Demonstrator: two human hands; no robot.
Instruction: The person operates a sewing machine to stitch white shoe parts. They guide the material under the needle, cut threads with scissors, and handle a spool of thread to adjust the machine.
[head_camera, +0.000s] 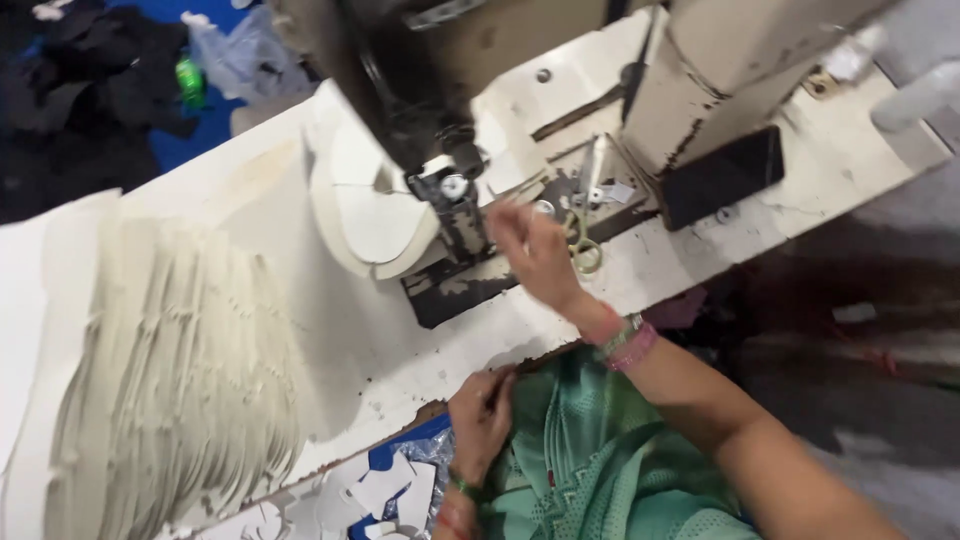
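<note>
Fingers (505, 222) of right hand (535, 255) blurred, grip unclear, over worn white sewing table (330, 340); dim floor (880, 350).

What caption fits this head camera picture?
Right hand reaches toward the sewing machine; left hand rests at the table edge.

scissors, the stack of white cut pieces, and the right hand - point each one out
scissors (584, 250), head view, on the yellowish finger loop
stack of white cut pieces (170, 370), head view, on the fanned middle of the pile
right hand (535, 250), head view, on the back of the hand
</note>
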